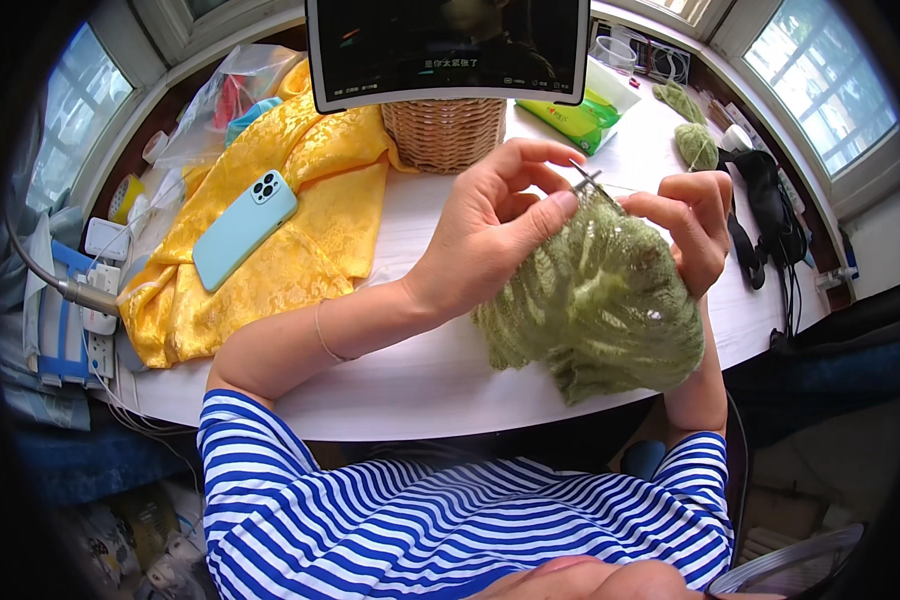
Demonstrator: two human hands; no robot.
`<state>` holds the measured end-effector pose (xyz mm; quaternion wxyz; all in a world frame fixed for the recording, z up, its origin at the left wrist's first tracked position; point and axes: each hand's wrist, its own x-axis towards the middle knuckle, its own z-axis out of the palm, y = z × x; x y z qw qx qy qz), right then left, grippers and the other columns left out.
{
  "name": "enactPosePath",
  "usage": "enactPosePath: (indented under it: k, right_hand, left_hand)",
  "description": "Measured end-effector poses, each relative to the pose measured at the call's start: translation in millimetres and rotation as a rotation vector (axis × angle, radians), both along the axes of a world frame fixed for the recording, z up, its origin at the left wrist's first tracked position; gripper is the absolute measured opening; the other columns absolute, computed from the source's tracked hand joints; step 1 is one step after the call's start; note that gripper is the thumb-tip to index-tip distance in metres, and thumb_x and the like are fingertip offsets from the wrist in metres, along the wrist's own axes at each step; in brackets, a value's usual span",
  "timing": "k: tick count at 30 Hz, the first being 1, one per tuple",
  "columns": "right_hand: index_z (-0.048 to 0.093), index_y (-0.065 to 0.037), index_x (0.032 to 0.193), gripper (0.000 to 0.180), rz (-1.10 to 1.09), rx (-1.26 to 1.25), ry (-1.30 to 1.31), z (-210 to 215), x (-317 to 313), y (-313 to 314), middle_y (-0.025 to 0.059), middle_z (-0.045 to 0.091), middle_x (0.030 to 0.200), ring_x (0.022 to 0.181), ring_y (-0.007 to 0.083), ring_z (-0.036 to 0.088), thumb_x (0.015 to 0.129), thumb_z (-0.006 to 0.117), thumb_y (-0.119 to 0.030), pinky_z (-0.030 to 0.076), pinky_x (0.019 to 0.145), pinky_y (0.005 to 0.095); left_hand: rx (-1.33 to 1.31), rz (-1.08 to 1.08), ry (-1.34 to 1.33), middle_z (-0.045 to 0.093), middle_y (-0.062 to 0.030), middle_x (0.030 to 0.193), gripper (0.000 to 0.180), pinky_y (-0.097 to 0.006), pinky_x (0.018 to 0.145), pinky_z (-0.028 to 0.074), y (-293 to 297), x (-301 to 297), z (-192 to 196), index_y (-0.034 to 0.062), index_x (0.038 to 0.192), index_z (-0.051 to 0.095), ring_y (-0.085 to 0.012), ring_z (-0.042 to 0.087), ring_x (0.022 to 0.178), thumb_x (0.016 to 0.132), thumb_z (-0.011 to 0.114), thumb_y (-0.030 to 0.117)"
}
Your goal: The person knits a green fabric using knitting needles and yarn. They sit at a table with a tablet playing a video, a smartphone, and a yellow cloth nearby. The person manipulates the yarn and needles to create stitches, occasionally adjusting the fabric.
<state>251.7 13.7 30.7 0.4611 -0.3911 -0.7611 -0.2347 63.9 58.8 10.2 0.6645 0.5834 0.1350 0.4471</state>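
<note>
A piece of fuzzy green knitting [595, 300] hangs in loose folds between my hands, above the front of the white table. Two thin dark knitting needles [587, 178] cross at its top edge. My left hand [495, 210] is closed at the crossing, thumb pressed against the upper edge of the knitting beside one needle. On the other side, my right hand [692, 225] is closed with curled fingers around the second needle, its index finger close to the stitches. Part of my right forearm is hidden behind the knitting.
A screen [448, 50] stands before a wicker basket [445, 132]. At left, a light blue phone [245, 230] lies on yellow patterned cloth [340, 220]. Green yarn balls [696, 147], a green tissue pack [582, 108] and black straps [770, 205] lie at far right. Power strips [101, 320] line the left edge.
</note>
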Motion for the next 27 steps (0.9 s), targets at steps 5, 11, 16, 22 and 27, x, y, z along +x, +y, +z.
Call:
enactPosePath:
  k: [5,11,16,22,27]
  right_hand:
    - [0.069,-0.009,0.081,0.034,0.055,-0.043,0.021,0,-3,-1,0.0017,0.047,0.071,0.071,0.0175,0.043,0.056,0.074,-0.031,0.034,0.062,0.0291]
    - [0.063,-0.008,0.079,0.025,0.313,-0.202,0.114,-12,-13,3,0.0039,0.051,0.077,0.075,0.0202,0.046,0.062,0.073,-0.024,0.039,0.068,0.0308]
    - [0.061,-0.008,0.076,0.024,0.267,-0.13,0.137,-15,-11,3,0.0038,0.052,0.072,0.069,0.02,0.047,0.063,0.072,-0.025,0.037,0.065,0.0311]
    - [0.06,-0.008,0.076,0.024,0.261,-0.099,0.097,-12,-9,3,0.0034,0.05,0.07,0.068,0.0193,0.046,0.066,0.07,-0.028,0.036,0.064,0.0315]
    - [0.057,-0.007,0.075,0.024,0.194,-0.025,0.147,-12,-6,4,0.0038,0.049,0.067,0.064,0.0188,0.045,0.07,0.069,-0.028,0.035,0.063,0.0311]
  left_hand:
    - [0.01,0.032,0.02,0.057,-0.0022,0.097,0.025,-0.019,0.078,0.045,6,-3,0,0.0054,0.113,0.053,-0.0065,0.055,0.088,0.09,0.056,0.012]
    - [0.117,-0.239,0.02,0.056,-0.0024,0.096,0.032,-0.019,0.078,0.044,3,0,-5,0.0072,0.124,0.047,-0.0064,0.053,0.088,0.093,0.047,0.009]
    - [0.164,-0.331,0.021,0.055,-0.0032,0.095,0.031,-0.02,0.08,0.044,7,-1,-6,0.0068,0.124,0.044,-0.0065,0.053,0.09,0.093,0.047,0.009]
    - [0.164,-0.254,0.042,0.055,-0.0027,0.094,0.024,-0.022,0.082,0.045,6,1,-7,0.005,0.117,0.045,-0.0069,0.053,0.091,0.093,0.048,0.008]
    - [0.015,-0.283,-0.024,0.057,-0.0023,0.097,0.026,-0.021,0.083,0.044,3,-2,-1,0.0041,0.116,0.047,-0.0067,0.053,0.092,0.092,0.052,0.011]
